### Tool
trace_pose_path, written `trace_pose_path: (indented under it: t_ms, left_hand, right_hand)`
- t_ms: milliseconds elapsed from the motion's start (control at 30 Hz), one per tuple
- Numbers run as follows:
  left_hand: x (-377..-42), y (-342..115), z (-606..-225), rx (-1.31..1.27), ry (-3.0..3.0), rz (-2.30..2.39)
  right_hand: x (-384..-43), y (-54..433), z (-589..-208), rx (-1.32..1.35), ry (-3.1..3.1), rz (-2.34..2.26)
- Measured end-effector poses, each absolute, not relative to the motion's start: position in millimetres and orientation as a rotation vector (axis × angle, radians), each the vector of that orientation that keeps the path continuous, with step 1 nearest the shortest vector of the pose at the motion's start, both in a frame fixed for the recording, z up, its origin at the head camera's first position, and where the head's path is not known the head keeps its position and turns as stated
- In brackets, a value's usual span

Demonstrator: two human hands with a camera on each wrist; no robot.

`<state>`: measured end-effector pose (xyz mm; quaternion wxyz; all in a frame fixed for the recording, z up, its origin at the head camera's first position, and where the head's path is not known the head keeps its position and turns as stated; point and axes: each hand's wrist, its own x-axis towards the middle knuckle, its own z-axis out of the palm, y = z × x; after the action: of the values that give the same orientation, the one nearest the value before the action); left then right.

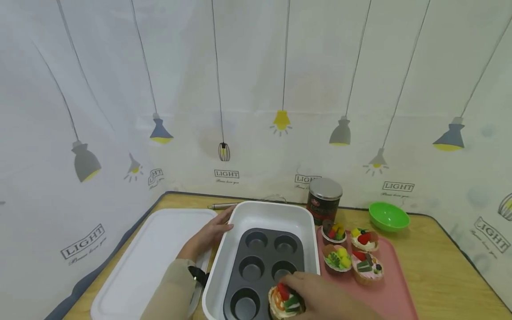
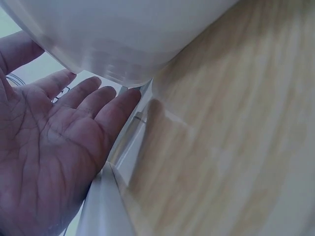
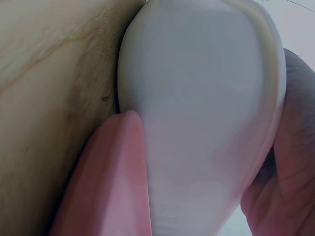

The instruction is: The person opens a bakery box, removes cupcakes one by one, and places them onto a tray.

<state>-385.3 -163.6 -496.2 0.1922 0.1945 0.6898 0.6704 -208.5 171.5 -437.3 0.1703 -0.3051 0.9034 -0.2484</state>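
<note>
My right hand [image 1: 316,291] grips a cupcake [image 1: 283,304] topped with cream, red fruit and green slices. It is low over the near right cup of a dark muffin tin [image 1: 267,262]. The tin lies inside a deep white tub [image 1: 272,212], and its other visible cups hold nothing. In the right wrist view, the tub's outer wall [image 3: 197,98] hides the cupcake, with part of my hand [image 3: 293,167] past the rim. On the tub's left side, my left hand [image 1: 208,235] touches the outer wall with extended fingers [image 2: 115,110], its thumb at the rim.
Several decorated cupcakes [image 1: 366,269] stand on a pink tray [image 1: 394,284] right of the tub. Behind are a dark tin can [image 1: 324,204] with a silver lid and a green bowl [image 1: 389,218]. A white tray [image 1: 148,253] lies left, and a whisk [image 1: 224,206] lies behind the tub.
</note>
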Motion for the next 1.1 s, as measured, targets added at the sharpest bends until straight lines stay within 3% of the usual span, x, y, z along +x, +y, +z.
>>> trace_pose_path:
  t_ms: [333, 1100]
  left_hand:
    - [-388.8, -162.9, -494.9, 0.557, 1.928, 1.895]
    - [-387.9, -165.0, -497.2, 0.555, 1.938, 1.881]
  right_hand:
    - [-208.1, 178.7, -438.6, -1.094, 2.632, -0.717]
    - [-204.7, 189.9, -432.3, -1.324, 2.580, -0.847]
